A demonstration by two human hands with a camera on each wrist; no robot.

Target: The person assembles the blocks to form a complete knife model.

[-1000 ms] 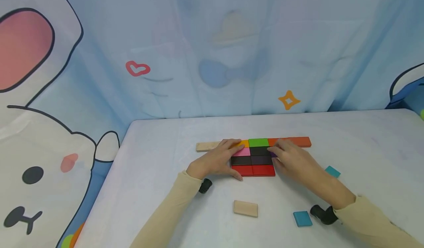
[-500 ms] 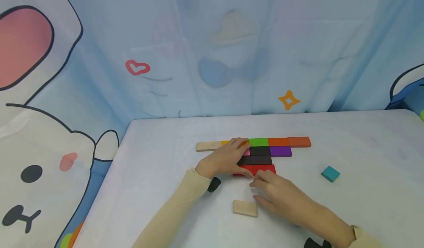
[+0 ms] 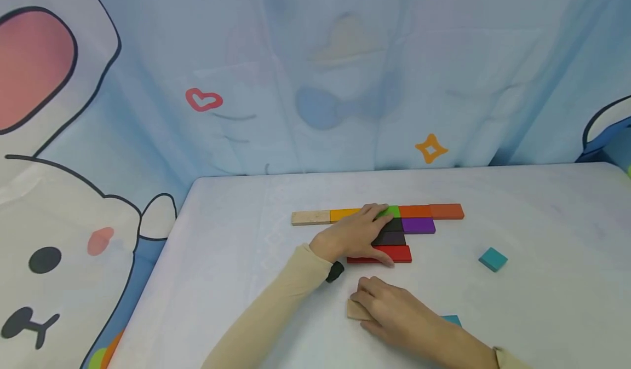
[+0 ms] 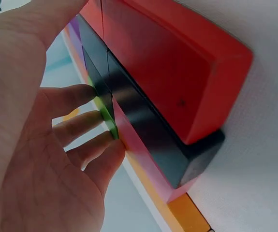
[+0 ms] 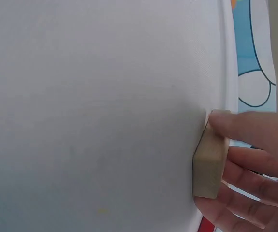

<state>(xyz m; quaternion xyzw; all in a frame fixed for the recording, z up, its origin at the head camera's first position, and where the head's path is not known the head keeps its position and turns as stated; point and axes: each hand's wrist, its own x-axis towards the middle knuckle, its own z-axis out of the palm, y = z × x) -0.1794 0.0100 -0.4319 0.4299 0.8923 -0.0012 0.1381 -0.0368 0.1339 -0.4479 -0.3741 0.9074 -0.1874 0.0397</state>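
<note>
Flat coloured wooden blocks lie edge to edge in rows at the table's middle: red blocks (image 3: 401,254) in front, dark blocks (image 3: 389,238) behind, then a purple block (image 3: 418,225) and a green block (image 3: 393,211) farther back. My left hand (image 3: 352,235) spans these rows, its thumb by the front red row and its fingertips on the green block. A pink block (image 4: 143,154) shows beneath it in the left wrist view. In front of the rows, my right hand (image 3: 399,314) pinches a plain wooden block (image 5: 210,162) between thumb and fingers, the block lying on the table.
The back row runs on both sides, with a plain block (image 3: 310,218) and a yellow block (image 3: 343,214) left, orange blocks (image 3: 430,211) right. One teal block (image 3: 493,259) lies to the right; another (image 3: 452,320) is partly behind my right hand.
My right hand has left the purple block and moved down to the plain wooden block, which it now pinches. My left hand has slid rightward over the rows.
</note>
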